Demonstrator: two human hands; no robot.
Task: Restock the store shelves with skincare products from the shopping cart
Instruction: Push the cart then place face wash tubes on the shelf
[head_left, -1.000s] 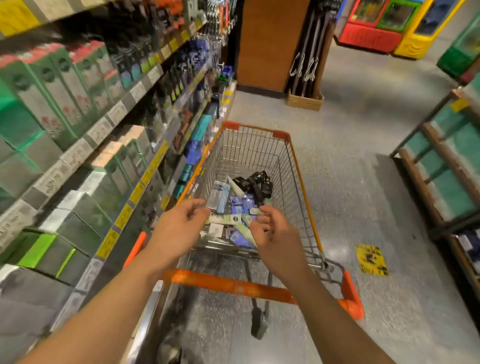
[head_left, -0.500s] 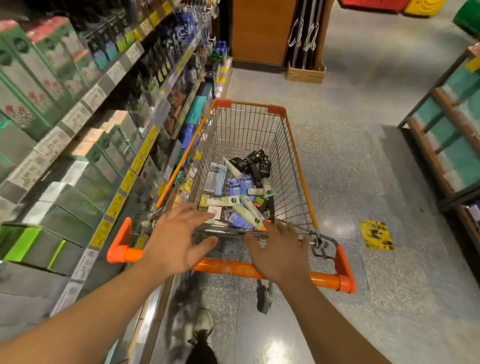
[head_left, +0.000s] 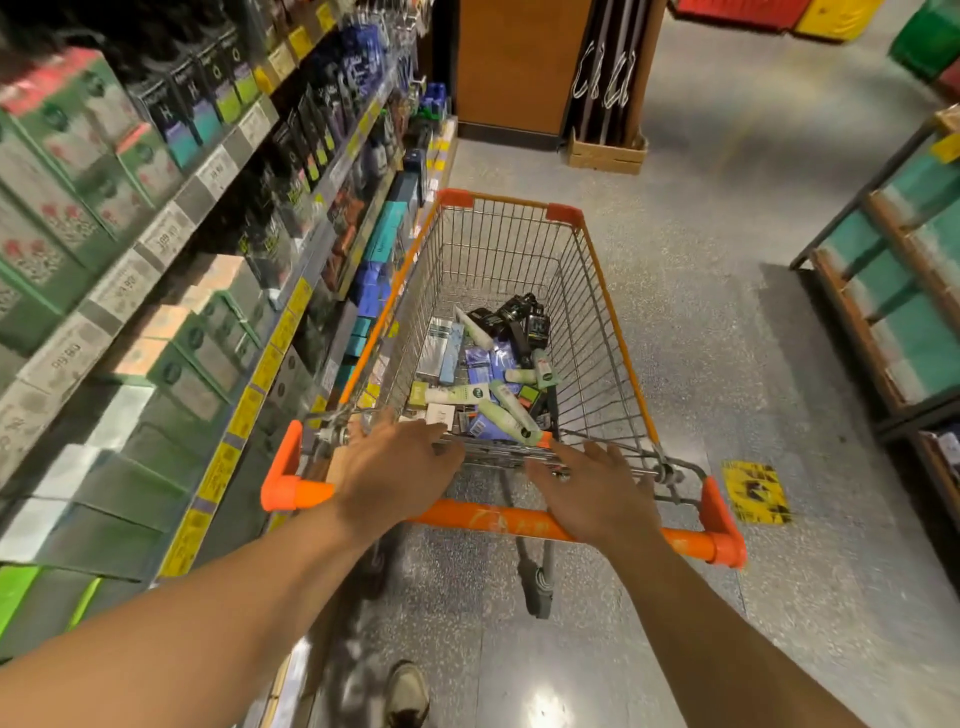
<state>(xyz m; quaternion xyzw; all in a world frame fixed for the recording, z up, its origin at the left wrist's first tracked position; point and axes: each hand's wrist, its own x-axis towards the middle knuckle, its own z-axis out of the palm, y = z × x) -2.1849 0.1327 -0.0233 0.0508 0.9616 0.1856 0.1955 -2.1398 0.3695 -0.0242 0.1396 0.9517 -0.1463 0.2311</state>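
Price tags (head_left: 165, 240) are fixed along the edges of the store shelves (head_left: 218, 171) on the left; figures such as "99.90" and "109" can just be made out on the white ones, while the yellow labels lower down are too blurred to be read. A large "H" is seen on the dark boxes (head_left: 193, 98) of the upper shelf. Nothing legible can be made out on the green-and-white boxes (head_left: 57, 171) in the foreground.

Skincare products (head_left: 488, 379) are heaped in the near half of the shopping cart (head_left: 613, 322), on its wire floor. Pale green tubes (head_left: 511, 415) are laid at mixed angles, one with its long axis running diagonally from upper left to lower right with a dark cap at the near end. Blue cartons are laid flat beneath them, and dark bottles (head_left: 519, 317) are piled at the far edge of the heap. Brand names on these cannot be read. The cart's long axis is pointed straight down the aisle, parallel to the shelving and just beside it.

Both forearms are stretched forward over the orange handle bar (head_left: 498, 522). The left hand (head_left: 400, 467) is held palm down with fingers spread and relaxed, above the bar and reaching to the basket's near rim; nothing is grasped by it. The right hand (head_left: 592, 488) is likewise held flat and loose, fingers splayed, with nothing gripped. Whether either palm is touching the bar cannot be told.

A shoe (head_left: 408, 693) is seen on the speckled floor (head_left: 727, 364), and a yellow floor sticker (head_left: 756, 491) lies to the right of the cart.
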